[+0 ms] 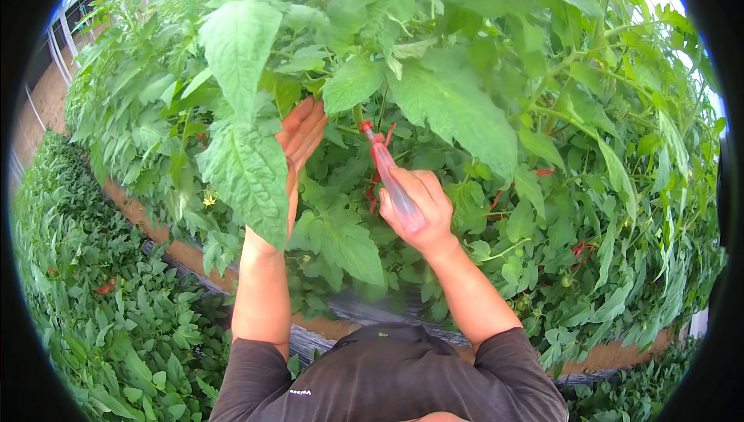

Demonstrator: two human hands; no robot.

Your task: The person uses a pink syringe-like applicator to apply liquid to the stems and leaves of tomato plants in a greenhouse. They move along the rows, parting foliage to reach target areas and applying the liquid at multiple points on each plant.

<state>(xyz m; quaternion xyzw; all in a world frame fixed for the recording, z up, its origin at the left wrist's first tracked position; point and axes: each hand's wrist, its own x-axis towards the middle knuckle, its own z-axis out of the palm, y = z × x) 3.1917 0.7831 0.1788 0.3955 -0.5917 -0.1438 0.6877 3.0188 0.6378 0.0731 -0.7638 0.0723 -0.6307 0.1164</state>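
Note:
My right hand (429, 204) grips a slim translucent spray bottle (401, 198) with pinkish contents. Its red nozzle (366, 126) points up and away from me, close to a green stem (357, 113) of a tomato plant. To the left, my left hand (306, 131) is raised with straight fingers and the palm turned towards the nozzle. A large tomato leaf (247, 172) hangs in front of it and hides part of the palm and wrist. Nothing shows in that hand. Another broad leaf (459, 114) spreads above the bottle.
Dense tomato foliage (581, 189) surrounds both hands, with red ties (581, 249) among the stems. A yellow flower (209, 200) shows at left. Below run dark plastic mulch (314, 343) and bare soil (131, 207). A lower plant row (116, 317) lies at left.

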